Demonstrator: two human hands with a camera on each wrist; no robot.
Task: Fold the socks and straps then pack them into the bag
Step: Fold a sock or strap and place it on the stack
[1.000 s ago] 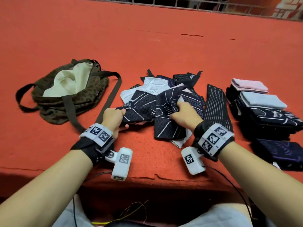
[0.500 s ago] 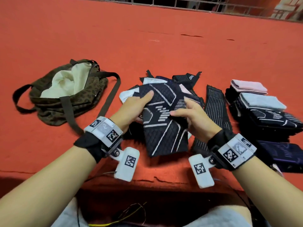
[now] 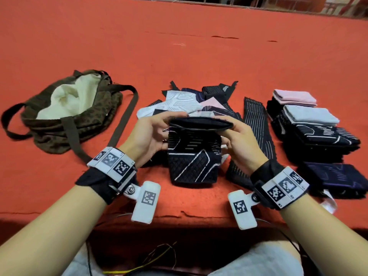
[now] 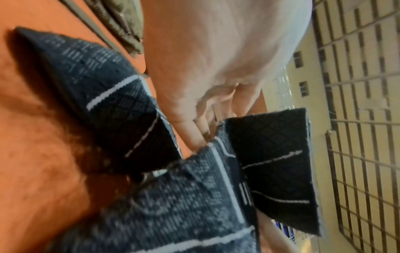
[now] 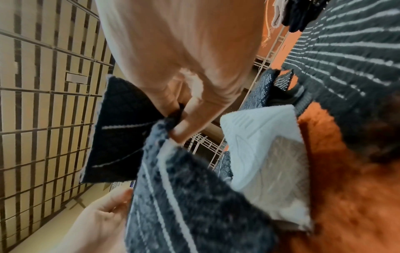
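- Dark patterned sock [image 3: 194, 156] hangs at centre frame, top edge pinched by left hand [image 3: 147, 137] and right hand [image 3: 242, 144], likely to double it over.
- Unfolded pile [image 3: 185, 102] behind; folded stack [image 3: 310, 124] right.
- Bag [image 3: 65, 124] gapes open, upper left, ready for packing.

Both forearms are extended from the lower corners toward the centre of the frame. The left hand [image 3: 147, 136] and right hand [image 3: 239, 140] are raised, palms facing, fingers pinched on a sock [image 3: 194, 154] held between them.
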